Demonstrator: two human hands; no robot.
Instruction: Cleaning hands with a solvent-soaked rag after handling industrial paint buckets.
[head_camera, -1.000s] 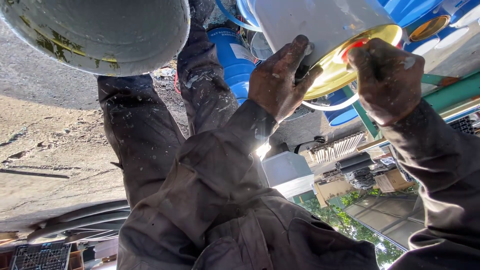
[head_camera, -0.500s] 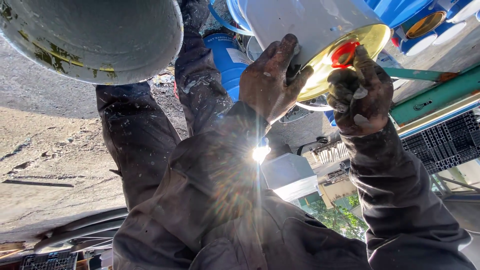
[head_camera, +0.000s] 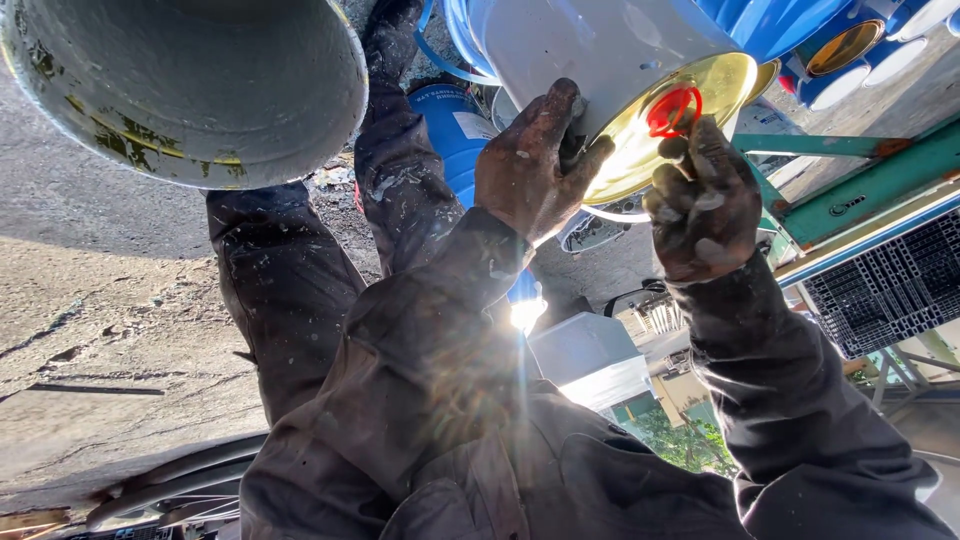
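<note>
A white metal pail with a shiny gold-coloured lid (head_camera: 640, 95) is being held on its side, up near the top of the view, lid end facing the camera. The left hand (head_camera: 530, 165) is clamped around the lid's rim, fingers curled over the edge, so the pail looks braced by it. The right hand (head_camera: 705, 205) is at the red plastic pull-cap (head_camera: 672, 108) in the middle of the lid; its fingertips (head_camera: 672, 150) are bunched just under and against the cap, but whether the cap's ring is actually pinched can't be told, since the knuckles hide the contact. Both hands are pretty grimy, same as the dark paint-spattered work sleeves (head_camera: 420, 330).

Judging by that, the step in hand looks like getting the red cap worked open or pulled out of its spout while the pail is steadied. The next move would call for a firm pinch on the cap's ring and a straight pull, with the rim grip kept tight so the pail isn't twisted.

Off to the left a big grey, paint-stained bucket (head_camera: 190, 85) is seen from below, well apart from the hands. Blue drums (head_camera: 455, 130) sit behind the pail, and a green metal frame (head_camera: 860, 195) runs along the right.
</note>
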